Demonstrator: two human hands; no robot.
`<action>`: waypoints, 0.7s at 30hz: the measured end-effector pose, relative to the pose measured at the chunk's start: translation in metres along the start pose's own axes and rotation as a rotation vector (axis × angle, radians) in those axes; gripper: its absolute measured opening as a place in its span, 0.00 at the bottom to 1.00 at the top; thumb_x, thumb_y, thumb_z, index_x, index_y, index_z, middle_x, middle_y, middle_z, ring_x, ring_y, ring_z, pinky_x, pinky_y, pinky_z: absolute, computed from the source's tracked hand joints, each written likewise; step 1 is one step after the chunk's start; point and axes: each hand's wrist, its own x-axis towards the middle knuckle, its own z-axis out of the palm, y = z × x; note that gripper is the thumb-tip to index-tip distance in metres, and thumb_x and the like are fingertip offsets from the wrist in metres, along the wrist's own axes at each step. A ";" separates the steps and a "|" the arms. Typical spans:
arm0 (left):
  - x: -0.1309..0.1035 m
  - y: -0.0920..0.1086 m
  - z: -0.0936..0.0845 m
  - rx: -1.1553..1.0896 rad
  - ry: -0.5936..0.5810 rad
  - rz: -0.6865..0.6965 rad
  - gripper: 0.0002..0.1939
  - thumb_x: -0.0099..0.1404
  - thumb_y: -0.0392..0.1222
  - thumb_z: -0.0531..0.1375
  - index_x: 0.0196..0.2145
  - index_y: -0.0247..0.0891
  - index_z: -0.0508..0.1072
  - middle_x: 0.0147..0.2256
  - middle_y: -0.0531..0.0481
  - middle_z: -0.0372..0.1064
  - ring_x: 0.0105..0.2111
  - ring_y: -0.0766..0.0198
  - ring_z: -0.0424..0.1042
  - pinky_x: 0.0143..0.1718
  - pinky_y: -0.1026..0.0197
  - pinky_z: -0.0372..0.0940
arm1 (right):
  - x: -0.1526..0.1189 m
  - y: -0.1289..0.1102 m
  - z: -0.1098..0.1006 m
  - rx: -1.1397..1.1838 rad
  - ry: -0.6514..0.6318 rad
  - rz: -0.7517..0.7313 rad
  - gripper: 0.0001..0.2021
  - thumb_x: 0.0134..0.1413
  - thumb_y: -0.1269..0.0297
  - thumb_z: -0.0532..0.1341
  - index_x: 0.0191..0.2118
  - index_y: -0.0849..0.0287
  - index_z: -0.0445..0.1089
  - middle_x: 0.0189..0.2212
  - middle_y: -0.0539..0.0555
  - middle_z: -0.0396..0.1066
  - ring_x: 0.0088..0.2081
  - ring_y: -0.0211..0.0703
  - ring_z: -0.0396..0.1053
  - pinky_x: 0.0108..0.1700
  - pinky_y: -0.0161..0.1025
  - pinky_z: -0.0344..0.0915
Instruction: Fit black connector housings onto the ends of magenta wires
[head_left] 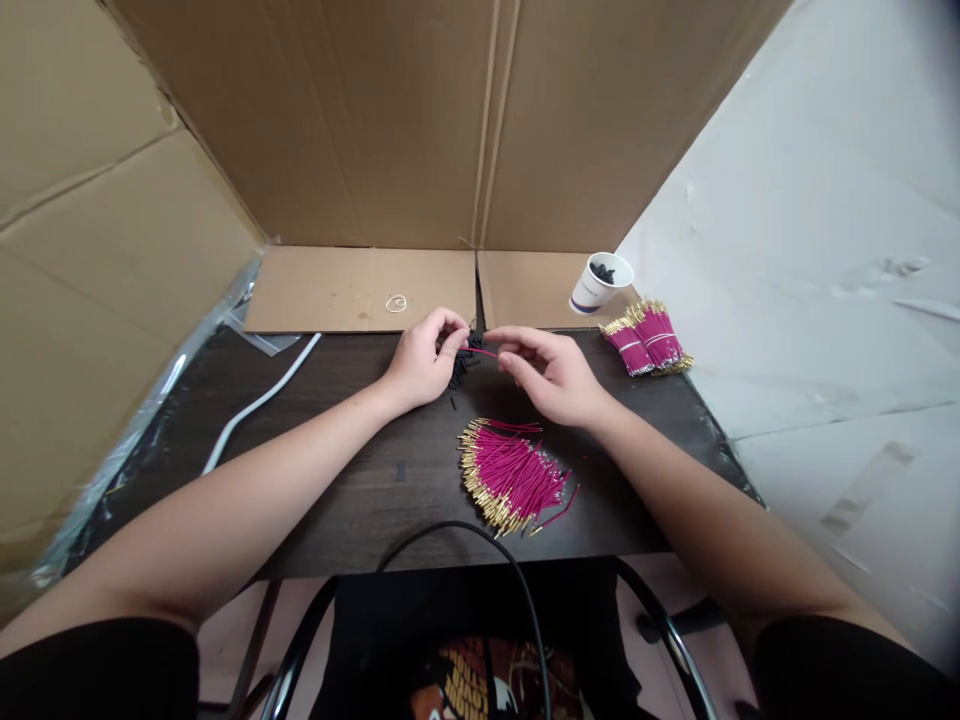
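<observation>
A short magenta wire [480, 351] stretches between my two hands above the table. My left hand [426, 358] pinches its left end between thumb and fingertips. At its right end, the thumb and a finger of my right hand [553, 378] close on the wire, while the index finger reaches out straight above it. A small pile of short black tube pieces [459, 373] lies below and behind the fingers, partly hidden by my left hand. Nearer to me is a fanned heap of magenta wires [517, 475] with gold-coloured tips at one end.
A white paper cup [592, 290] holding black pieces stands at the back right. Beside it lie bundled magenta wires [651, 338]. A pale ring of thin cord [396, 303] rests on the cardboard strip [315, 285]. A white cable [259, 405] runs along the left; cardboard walls [375, 120] enclose the back.
</observation>
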 end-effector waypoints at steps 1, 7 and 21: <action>0.000 -0.001 0.000 -0.034 0.007 -0.009 0.05 0.81 0.42 0.61 0.46 0.38 0.75 0.37 0.47 0.80 0.37 0.61 0.79 0.42 0.57 0.72 | 0.001 0.003 0.001 0.006 0.046 0.010 0.21 0.72 0.54 0.63 0.61 0.60 0.80 0.39 0.53 0.80 0.34 0.27 0.69 0.40 0.32 0.69; -0.001 -0.007 0.004 -0.129 0.050 -0.034 0.13 0.78 0.42 0.66 0.56 0.37 0.81 0.43 0.44 0.84 0.41 0.59 0.83 0.44 0.56 0.74 | 0.006 0.009 0.006 0.001 0.292 0.060 0.18 0.69 0.53 0.65 0.49 0.61 0.85 0.40 0.55 0.82 0.34 0.29 0.72 0.40 0.32 0.69; -0.003 0.001 0.001 -0.007 0.055 0.004 0.10 0.78 0.45 0.69 0.50 0.40 0.89 0.46 0.43 0.87 0.43 0.54 0.84 0.49 0.50 0.78 | 0.009 0.010 0.003 0.091 0.480 0.076 0.16 0.69 0.54 0.64 0.47 0.61 0.82 0.35 0.53 0.78 0.29 0.28 0.68 0.34 0.32 0.68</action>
